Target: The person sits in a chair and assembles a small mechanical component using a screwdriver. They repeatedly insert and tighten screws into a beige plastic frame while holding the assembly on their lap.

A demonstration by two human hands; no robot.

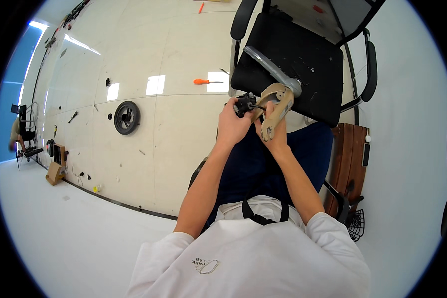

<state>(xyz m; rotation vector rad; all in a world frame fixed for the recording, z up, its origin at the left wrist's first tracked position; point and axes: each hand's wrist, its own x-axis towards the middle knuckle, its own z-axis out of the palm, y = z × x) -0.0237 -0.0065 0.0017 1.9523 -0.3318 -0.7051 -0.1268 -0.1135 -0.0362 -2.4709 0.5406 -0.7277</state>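
Observation:
My left hand (232,125) is closed around a small black mechanical part (243,105), which looks like a brake caliper. A thin dark rod or cable runs from it toward a beige fork (284,110), scuffed at its lower end. My right hand (277,136) grips this fork from below, fingers wrapped at its legs and partly hidden behind them. From the fork's crown a grey metal tube (269,64) slants up to the left over the black chair seat. Both hands work close together above my lap, in front of the seat.
The black office chair (308,54) stands before me, small bits on its seat. On the tiled floor to the left lie a black wheel (120,119), an orange-handled screwdriver (201,82) and small loose parts. A brown wooden cabinet (350,161) stands right; a cardboard box (54,172) far left.

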